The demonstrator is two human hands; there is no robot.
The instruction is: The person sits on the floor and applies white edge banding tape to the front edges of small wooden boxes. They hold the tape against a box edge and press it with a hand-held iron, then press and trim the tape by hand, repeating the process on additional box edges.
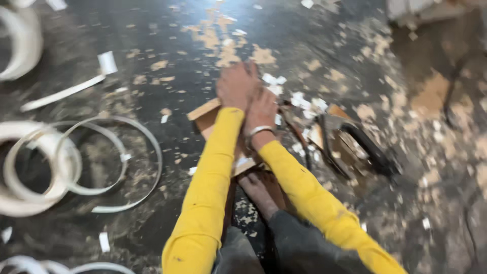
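Two hands (248, 96) pressing flat brown board (208, 119), pale edge, dusty floor (355, 50)

Surface: a dark, dusty floor (314, 30), seen from above and blurred.
Left side: loose coils of white edging strip (61, 162), and a single straight strip (63, 93) lying apart from them.
Centre: a flat brown wooden board (208, 116) lying on the floor.
Right of the board: a dark-handled tool (355, 147), too blurred to identify.
Scattered: pale sawdust patches (223, 40) and small white offcuts (304, 101), thickest towards the top and right.
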